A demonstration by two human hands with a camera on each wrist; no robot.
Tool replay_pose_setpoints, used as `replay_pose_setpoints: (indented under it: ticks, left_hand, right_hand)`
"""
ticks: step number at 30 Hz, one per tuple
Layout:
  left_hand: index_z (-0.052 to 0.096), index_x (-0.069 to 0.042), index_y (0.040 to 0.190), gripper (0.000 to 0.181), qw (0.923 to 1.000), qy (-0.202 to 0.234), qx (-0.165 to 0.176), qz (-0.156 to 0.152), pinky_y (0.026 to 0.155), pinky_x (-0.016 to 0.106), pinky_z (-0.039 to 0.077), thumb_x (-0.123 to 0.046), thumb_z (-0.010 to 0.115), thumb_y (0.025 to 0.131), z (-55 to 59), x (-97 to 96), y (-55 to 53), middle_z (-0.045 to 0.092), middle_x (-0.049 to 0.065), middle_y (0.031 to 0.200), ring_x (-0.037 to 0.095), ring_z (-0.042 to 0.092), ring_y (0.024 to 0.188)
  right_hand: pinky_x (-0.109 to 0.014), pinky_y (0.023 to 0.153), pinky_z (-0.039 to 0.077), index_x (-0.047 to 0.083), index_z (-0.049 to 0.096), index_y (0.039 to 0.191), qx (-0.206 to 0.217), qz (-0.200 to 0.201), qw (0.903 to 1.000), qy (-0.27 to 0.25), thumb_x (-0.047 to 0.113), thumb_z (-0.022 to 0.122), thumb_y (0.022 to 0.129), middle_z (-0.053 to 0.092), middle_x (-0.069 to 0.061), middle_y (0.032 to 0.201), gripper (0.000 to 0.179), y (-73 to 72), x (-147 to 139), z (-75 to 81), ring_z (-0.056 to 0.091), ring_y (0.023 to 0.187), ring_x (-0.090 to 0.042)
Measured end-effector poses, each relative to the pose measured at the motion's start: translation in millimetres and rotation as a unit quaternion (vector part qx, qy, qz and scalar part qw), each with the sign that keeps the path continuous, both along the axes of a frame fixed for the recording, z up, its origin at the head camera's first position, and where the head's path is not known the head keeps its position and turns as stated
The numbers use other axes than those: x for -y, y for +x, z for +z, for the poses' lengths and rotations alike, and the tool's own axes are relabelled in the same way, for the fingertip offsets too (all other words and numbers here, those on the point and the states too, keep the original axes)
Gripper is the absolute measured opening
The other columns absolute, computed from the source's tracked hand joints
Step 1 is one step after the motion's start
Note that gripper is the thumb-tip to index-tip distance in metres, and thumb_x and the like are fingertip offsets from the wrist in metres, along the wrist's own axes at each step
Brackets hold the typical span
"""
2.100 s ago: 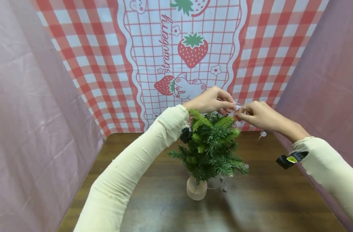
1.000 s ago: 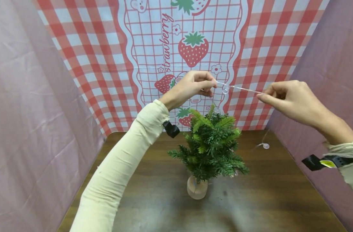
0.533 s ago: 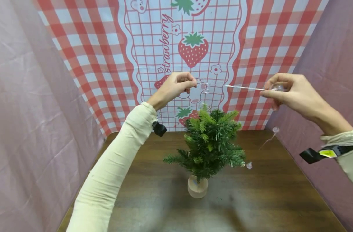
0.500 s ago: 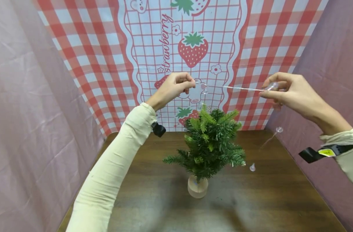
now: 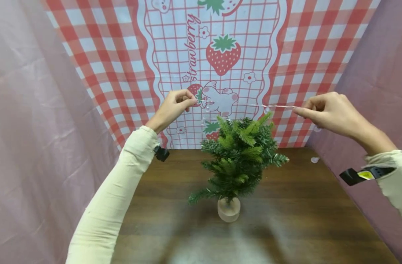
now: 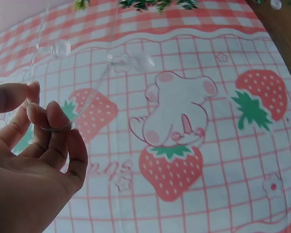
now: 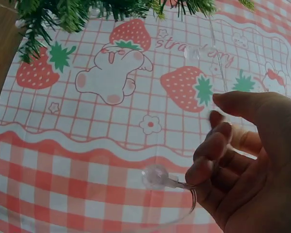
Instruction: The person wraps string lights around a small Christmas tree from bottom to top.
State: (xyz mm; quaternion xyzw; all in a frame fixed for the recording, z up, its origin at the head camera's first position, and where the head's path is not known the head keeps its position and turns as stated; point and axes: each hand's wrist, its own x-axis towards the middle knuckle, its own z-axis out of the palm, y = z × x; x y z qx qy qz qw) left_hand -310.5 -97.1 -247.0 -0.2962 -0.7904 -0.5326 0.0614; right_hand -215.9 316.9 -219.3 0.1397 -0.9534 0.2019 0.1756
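Note:
A thin clear light string with transparent bulbs runs nearly straight between both hands, above the top of a small artificial Christmas tree. My left hand pinches one end of this stretch, up and left of the tree. In the left wrist view, two clear bulbs dangle on strands by the left fingers. My right hand pinches the string up and right of the tree. By its fingers another round bulb hangs on a curved strand. The tree stands on a round pale base.
Another bulb of the string shows at the table's back right. Behind the brown wooden table hangs a red-checked strawberry cloth. Pink drapes close off both sides.
From close together by the treetop, my hands have moved apart, stretching the string between them. Lately the left hand has moved farther left and slightly down. The tree has shifted and turned a little.

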Motion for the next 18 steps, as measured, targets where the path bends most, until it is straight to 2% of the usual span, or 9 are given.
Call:
replay_pose_setpoints:
  ticks: [3, 5, 7, 10, 13, 15, 17, 18]
  left_hand:
    - [0.064, -0.004, 0.100, 0.017, 0.9999, -0.014, -0.008, 0.006, 0.071, 0.030, 0.042, -0.020, 0.059, 0.100, -6.3, 10.1, 1.8, 0.059, 0.004, 0.082, 0.023, 0.053, 0.078]
    - [0.064, -0.004, 0.100, 0.017, 0.9996, -0.018, -0.013, 0.014, 0.071, 0.030, 0.041, -0.020, 0.058, 0.101, -10.0, 16.1, 2.1, 0.057, 0.005, 0.081, 0.027, 0.053, 0.078]
    - [0.064, -0.006, 0.100, 0.018, 0.9992, -0.024, -0.019, 0.024, 0.070, 0.030, 0.041, -0.022, 0.058, 0.101, -13.7, 21.6, 2.8, 0.057, 0.005, 0.081, 0.026, 0.052, 0.076]
    - [0.064, -0.007, 0.100, 0.018, 0.9986, -0.027, -0.027, 0.037, 0.068, 0.031, 0.042, -0.024, 0.057, 0.102, -20.3, 28.2, 2.4, 0.059, 0.007, 0.081, 0.025, 0.053, 0.075]
    - [0.063, -0.005, 0.102, 0.018, 0.9983, -0.018, -0.037, 0.042, 0.070, 0.031, 0.047, -0.022, 0.056, 0.103, -26.1, 30.7, 1.4, 0.063, 0.012, 0.082, 0.022, 0.057, 0.074]
    - [0.062, -0.004, 0.104, 0.017, 0.9991, 0.009, -0.023, 0.033, 0.075, 0.032, 0.053, -0.019, 0.054, 0.103, -27.7, 29.7, -0.6, 0.065, 0.015, 0.086, 0.022, 0.062, 0.078]
    - [0.059, -0.002, 0.105, 0.015, 0.9968, 0.077, 0.021, 0.005, 0.085, 0.036, 0.056, -0.015, 0.052, 0.104, -26.0, 27.3, -2.3, 0.065, 0.017, 0.090, 0.023, 0.065, 0.083]
    - [0.058, -0.002, 0.106, 0.013, 0.9915, 0.120, 0.049, -0.009, 0.088, 0.038, 0.057, -0.013, 0.052, 0.104, -24.1, 26.0, -3.3, 0.064, 0.018, 0.092, 0.024, 0.066, 0.086]
  right_hand:
    - [-0.032, 0.045, 0.028, 0.012, 0.060, 0.065, -0.002, 0.010, 0.9996, -0.025, 0.041, 0.068, 0.094, 0.045, -0.005, 0.052, 0.042, -3.3, 1.6, -2.3, 0.035, 0.046, -0.016]
    - [-0.034, 0.045, 0.026, 0.011, 0.058, 0.065, 0.004, 0.021, 0.9986, -0.049, 0.040, 0.068, 0.094, 0.047, -0.006, 0.054, 0.043, -6.3, 3.8, -2.9, 0.032, 0.048, -0.015]
    - [-0.035, 0.044, 0.026, 0.008, 0.057, 0.066, 0.013, 0.033, 0.9962, -0.079, 0.037, 0.067, 0.095, 0.052, -0.006, 0.057, 0.043, -10.3, 5.6, -3.4, 0.038, 0.050, -0.015]
    - [-0.032, 0.047, 0.032, 0.004, 0.061, 0.071, 0.021, 0.050, 0.9910, -0.123, 0.033, 0.066, 0.097, 0.063, -0.008, 0.065, 0.039, -16.8, 6.0, -5.5, 0.049, 0.059, -0.015]
    - [-0.031, 0.050, 0.036, 0.001, 0.065, 0.076, 0.018, 0.062, 0.9860, -0.154, 0.030, 0.066, 0.097, 0.065, -0.010, 0.068, 0.036, -22.2, 5.7, -9.1, 0.056, 0.062, -0.018]
    - [-0.031, 0.051, 0.036, -0.002, 0.065, 0.078, 0.012, 0.065, 0.9830, -0.172, 0.031, 0.066, 0.097, 0.066, -0.011, 0.068, 0.037, -24.3, 6.4, -11.8, 0.059, 0.062, -0.018]
    - [-0.031, 0.051, 0.036, -0.003, 0.064, 0.079, 0.003, 0.066, 0.9809, -0.183, 0.031, 0.066, 0.097, 0.066, -0.011, 0.067, 0.038, -26.4, 8.5, -13.3, 0.061, 0.062, -0.017]
    - [-0.030, 0.052, 0.037, -0.004, 0.064, 0.079, -0.002, 0.065, 0.9799, -0.189, 0.031, 0.066, 0.097, 0.066, -0.011, 0.067, 0.039, -27.6, 10.0, -13.8, 0.061, 0.063, -0.017]
